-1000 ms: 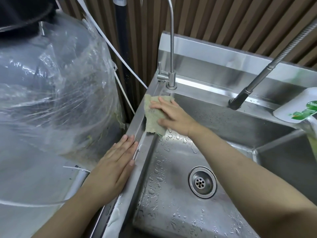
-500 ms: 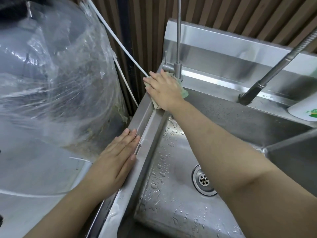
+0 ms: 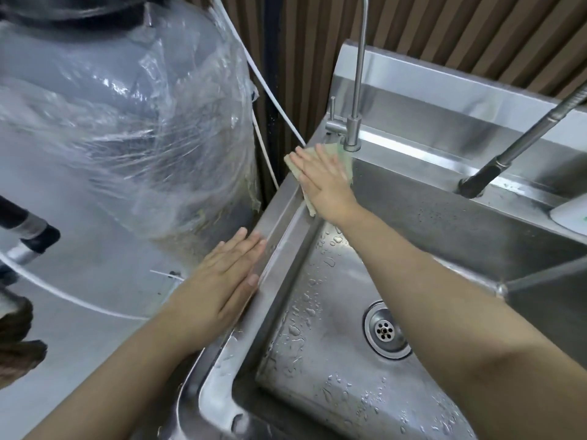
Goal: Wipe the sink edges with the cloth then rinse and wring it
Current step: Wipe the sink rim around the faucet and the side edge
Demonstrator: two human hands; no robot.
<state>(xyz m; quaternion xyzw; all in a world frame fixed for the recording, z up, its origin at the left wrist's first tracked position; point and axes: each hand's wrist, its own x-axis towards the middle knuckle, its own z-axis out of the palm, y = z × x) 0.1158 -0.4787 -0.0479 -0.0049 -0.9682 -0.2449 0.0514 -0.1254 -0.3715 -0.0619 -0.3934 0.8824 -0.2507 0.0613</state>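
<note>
My right hand (image 3: 324,182) lies flat with straight fingers on a pale green cloth (image 3: 346,158), pressing it onto the back left corner of the steel sink's edge (image 3: 279,223), just in front of a thin tap (image 3: 352,134). Most of the cloth is hidden under the hand. My left hand (image 3: 222,287) rests flat, fingers straight, on the outer side of the sink's left rim, nearer to me. The wet basin shows a round drain (image 3: 384,330) and scattered water drops.
A large grey tank wrapped in clear plastic (image 3: 120,122) stands close on the left. White tubing (image 3: 273,100) runs down behind the sink corner. A flexible hose tap (image 3: 495,166) hangs over the back right, beside a white bottle (image 3: 571,214). A divider leads to a second basin on the right.
My right hand slid the cloth from the left rim up into the back corner by the thin tap and now spreads flat there. My left hand stayed on the rim.
</note>
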